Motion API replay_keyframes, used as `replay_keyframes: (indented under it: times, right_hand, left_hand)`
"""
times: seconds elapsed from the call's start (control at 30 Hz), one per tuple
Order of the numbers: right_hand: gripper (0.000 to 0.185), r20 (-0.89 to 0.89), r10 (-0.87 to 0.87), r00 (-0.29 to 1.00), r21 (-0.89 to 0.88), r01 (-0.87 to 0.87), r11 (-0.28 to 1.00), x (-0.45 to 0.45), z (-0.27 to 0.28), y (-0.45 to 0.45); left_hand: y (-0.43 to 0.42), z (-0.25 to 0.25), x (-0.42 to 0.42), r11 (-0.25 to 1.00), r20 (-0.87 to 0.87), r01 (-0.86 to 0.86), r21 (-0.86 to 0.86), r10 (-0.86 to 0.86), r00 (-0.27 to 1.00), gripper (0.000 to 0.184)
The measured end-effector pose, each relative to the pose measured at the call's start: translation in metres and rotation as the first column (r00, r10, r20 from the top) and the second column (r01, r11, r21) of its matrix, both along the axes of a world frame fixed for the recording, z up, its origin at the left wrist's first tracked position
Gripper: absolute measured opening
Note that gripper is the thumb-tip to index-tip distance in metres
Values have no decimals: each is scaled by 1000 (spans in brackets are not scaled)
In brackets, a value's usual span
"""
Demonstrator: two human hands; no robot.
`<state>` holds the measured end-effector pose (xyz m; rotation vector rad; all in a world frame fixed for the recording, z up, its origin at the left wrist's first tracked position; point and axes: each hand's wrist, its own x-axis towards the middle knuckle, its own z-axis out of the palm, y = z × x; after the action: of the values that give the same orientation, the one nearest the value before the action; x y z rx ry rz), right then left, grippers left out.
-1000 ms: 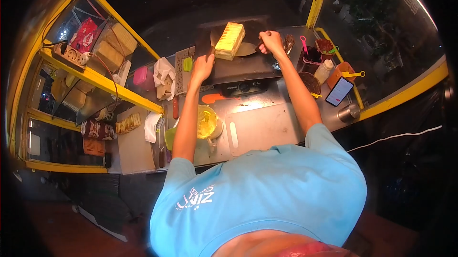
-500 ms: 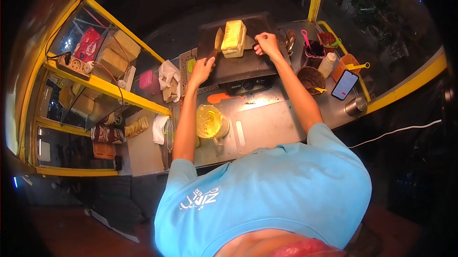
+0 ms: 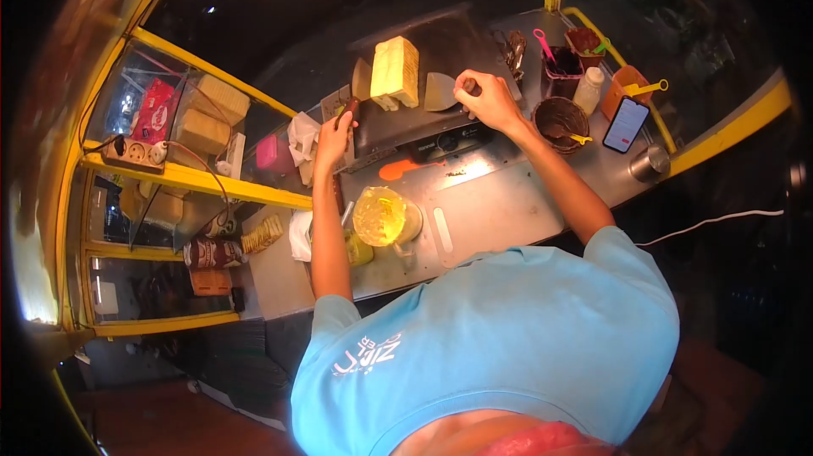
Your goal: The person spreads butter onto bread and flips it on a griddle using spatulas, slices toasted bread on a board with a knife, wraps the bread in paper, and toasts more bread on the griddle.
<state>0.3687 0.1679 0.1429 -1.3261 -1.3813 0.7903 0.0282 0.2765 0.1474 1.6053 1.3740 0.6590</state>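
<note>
A pale yellow block of bread (image 3: 395, 73) stands on the dark flat griddle (image 3: 474, 45), its smoother light side facing up. My left hand (image 3: 333, 141) is closed round the dark handle of a spatula (image 3: 362, 80), whose blade is just left of the bread, with a small gap. In my right hand (image 3: 489, 100), closed fingers grip the brown knob of a wide metal scraper (image 3: 439, 92). Its blade rests on the griddle to the right of the bread, slightly apart from it.
Nearest me is a jug of yellow spread (image 3: 380, 216) beside a cutting board (image 3: 500, 210). An orange spatula (image 3: 405, 170) lies below the griddle. Tubs with spoons, a brown-coated bowl (image 3: 560, 121), a white bottle (image 3: 588, 90) and a phone (image 3: 627, 124) stand right. A glass case (image 3: 152, 176) stands left.
The bread block has turned over, from its browned ridged face to a paler one. Both blades have come away from its sides, and my hands have moved slightly apart. The view has shifted.
</note>
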Motion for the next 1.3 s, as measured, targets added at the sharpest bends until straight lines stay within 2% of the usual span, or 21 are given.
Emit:
replay_keyframes:
  times: [0.1, 0.13, 0.2, 0.27, 0.33, 0.37, 0.47, 0.53, 0.6, 0.63, 0.67, 0.73, 0.83, 0.87, 0.93, 0.97, 1.0, 1.1, 1.17, 1.2, 1.3]
  right_hand:
    - [14, 42, -98, 994, 154, 91, 984, -10, -21, 4]
    - [15, 112, -154, 982, 247, 123, 961, -15, -22, 3]
    - [17, 124, -146, 981, 202, 119, 972, -26, -16, -8]
    - [16, 148, -235, 961, 286, 186, 940, -28, -24, -7]
    - [16, 36, -208, 978, 97, 203, 974, -12, -20, -2]
    - [17, -224, -159, 961, -62, 149, 987, -1, -15, -6]
    - [18, -212, -170, 962, -174, 134, 976, 45, -11, -17]
    - [17, -137, -204, 969, -167, 180, 969, 59, 10, -42]
    - [16, -98, -266, 959, -142, 251, 958, 60, 23, -60]
    - [15, 97, -329, 940, 13, 329, 944, 60, 23, -63]
    - [15, 275, -402, 873, 180, 364, 914, 59, 24, -67]
    - [14, 347, -299, 889, 87, 287, 954, 37, 42, -70]
    - [13, 421, -227, 878, 261, 123, 958, 11, 37, -48]
    - [13, 427, -214, 879, 266, 104, 958, 9, 38, -38]
    - [12, 222, -186, 957, 242, 130, 962, 5, 40, -12]
    - [12, 190, -233, 954, 333, 160, 929, 4, 41, 1]
    - [12, 167, -289, 943, 425, 195, 884, 4, 40, 17]
    - [14, 172, -291, 941, 404, 202, 892, 18, 30, 65]
    - [18, 385, -394, 834, 449, 204, 870, 25, 19, 88]
    - [18, 390, -390, 834, 453, 195, 870, 25, 16, 87]
    - [24, 619, -151, 770, 288, -44, 957, 25, 15, 68]
  left_hand:
    - [-23, 17, 33, 888, -338, 109, 446, 54, 940, 48]
    - [-31, 20, 48, 888, -337, 110, 447, 53, 940, 48]
    - [-43, 25, 73, 756, -563, 248, 605, 187, 805, 49]
    - [-74, 61, 103, 824, -623, 279, 493, 111, 775, 49]
    - [-88, 74, 111, 841, -659, 306, 445, 77, 748, 45]
    - [-95, 77, 112, 831, -611, 293, 473, 69, 789, 44]
    - [-106, 70, 96, 840, -477, 243, 485, 21, 879, 42]
    - [-114, 56, 72, 943, -171, 81, 324, -26, 985, 43]
    - [-134, 54, 56, 977, -65, 2, 212, 12, 998, 44]
    - [-143, 53, 49, 994, 36, -70, 90, 67, 997, 45]
    - [-149, 49, 41, 993, 38, -79, 88, 76, 996, 45]
    - [-160, 38, 30, 990, 176, -132, -50, 139, 974, 42]
    - [-174, 32, 37, 975, 253, -214, -62, 222, 942, 44]
    - [-175, 30, 39, 971, 261, -231, -59, 238, 936, 44]
    - [-177, 24, 42, 968, 243, -251, -25, 249, 937, 45]
    - [-176, 20, 43, 963, 218, -269, 0, 262, 940, 46]
    - [-172, 20, 45, 960, 225, -280, 0, 273, 935, 46]
    - [-155, 14, 55, 967, 221, -245, 71, 225, 949, 48]
    - [-130, -4, 67, 958, 203, -249, 140, 218, 955, 48]
    - [-119, -11, 74, 948, 176, -239, 210, 204, 963, 49]
    - [-89, -13, 99, 928, 42, -220, 300, 218, 975, 50]
